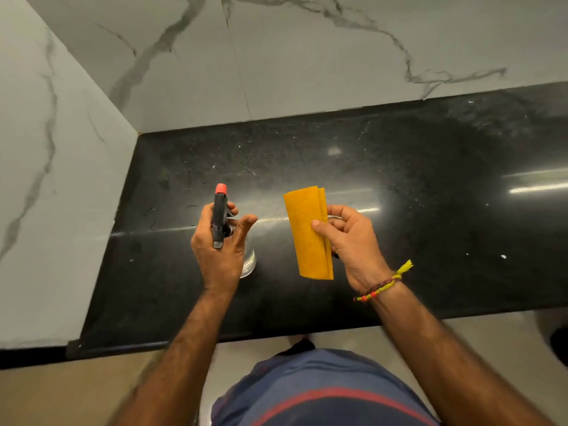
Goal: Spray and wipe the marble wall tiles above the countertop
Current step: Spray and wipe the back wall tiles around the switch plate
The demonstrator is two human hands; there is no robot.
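Two marble wall tiles [353, 72] with grey veins are seen behind the black bench [399, 195], meeting at a thin vertical joint; a third marbled wall [46, 179] closes the corner on the left. Above the bench, near its front half, a spray bottle [220, 215] is gripped by the left hand [219, 250], the fingers curled round its dark trigger head, whose red nozzle is pointed toward the wall. The clear body of the bottle is partly hidden under the palm. Just to the right, apart from the bottle, a folded yellow cloth [309, 235] is pinched by the right hand [353, 244], thumb on its front face. A braided thread band [384, 284] is worn on the right wrist.
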